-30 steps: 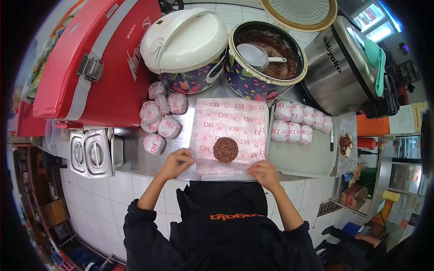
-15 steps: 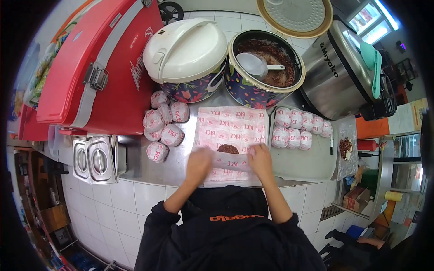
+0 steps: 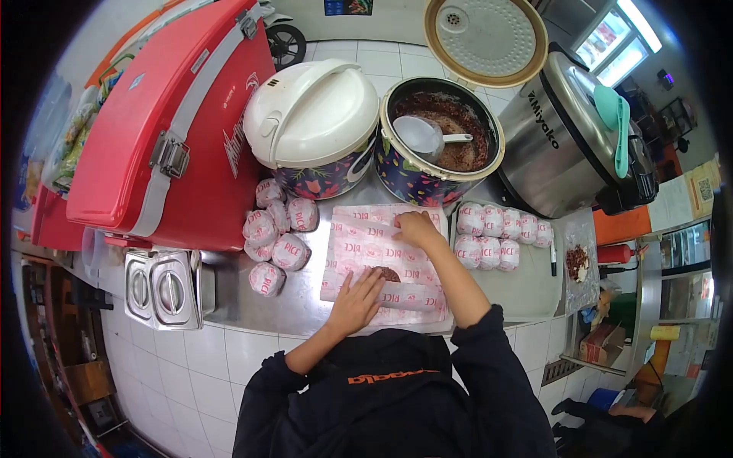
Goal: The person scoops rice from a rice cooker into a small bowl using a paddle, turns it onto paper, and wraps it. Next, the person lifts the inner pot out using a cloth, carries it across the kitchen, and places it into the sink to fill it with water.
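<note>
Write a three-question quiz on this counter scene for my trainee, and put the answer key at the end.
1. True or false: part of the dark rice patty shows beyond the folded flap of the RICE-printed paper.
2. Of the person's left grip and right grip, which is nearer the open rice cooker?
3. Fill in the blank: the steel-sided cooker carries the brand name ____.

Key:
1. True; its far edge is uncovered.
2. The right grip; the left grip lies with fingers spread on the near side of the paper.
3. Miyako.
</note>
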